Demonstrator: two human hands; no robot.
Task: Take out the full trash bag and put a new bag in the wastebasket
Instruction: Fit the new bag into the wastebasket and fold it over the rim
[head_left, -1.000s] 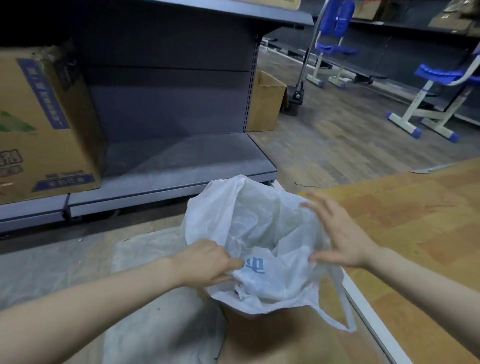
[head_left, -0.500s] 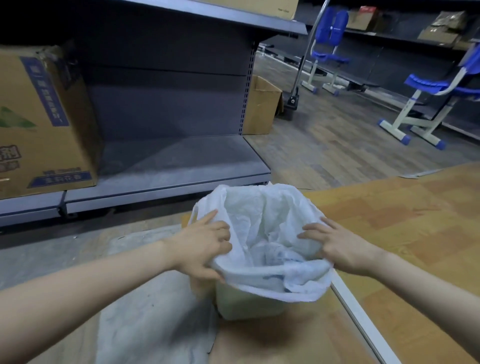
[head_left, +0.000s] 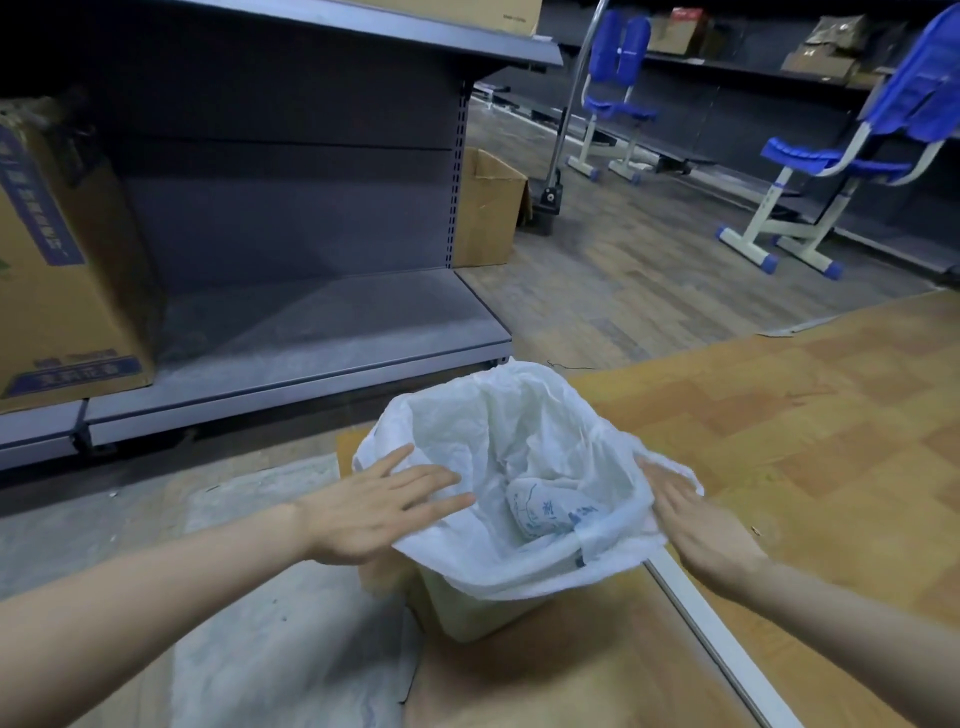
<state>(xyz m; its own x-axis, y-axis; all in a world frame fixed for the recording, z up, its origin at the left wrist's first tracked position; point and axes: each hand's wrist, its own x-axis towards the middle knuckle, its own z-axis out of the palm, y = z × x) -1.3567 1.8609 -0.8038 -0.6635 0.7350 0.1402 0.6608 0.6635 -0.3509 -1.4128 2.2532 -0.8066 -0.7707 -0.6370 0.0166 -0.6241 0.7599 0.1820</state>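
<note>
I see the wastebasket (head_left: 457, 608) on the floor, lined with a white bag (head_left: 498, 441) folded over its rim; blue-printed plastic lies bunched inside. Left hand (head_left: 374, 512) rests flat, fingers spread, on the bag's left edge. Right hand (head_left: 701, 525) presses flat on the right edge, grip unclenched.

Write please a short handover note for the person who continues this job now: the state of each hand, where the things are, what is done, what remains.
Left hand: open, fingers straight, lying on the left edge of the thin white plastic bag.
Right hand: open, flat against the bag's folded-over right edge.
The bag sits inside the small pale plastic wastebasket on the floor, mouth spread open and draped over the rim.
Done: new bag is in and mostly fitted.
Left: smooth the edges down evenly. The full trash bag is not in view.
</note>
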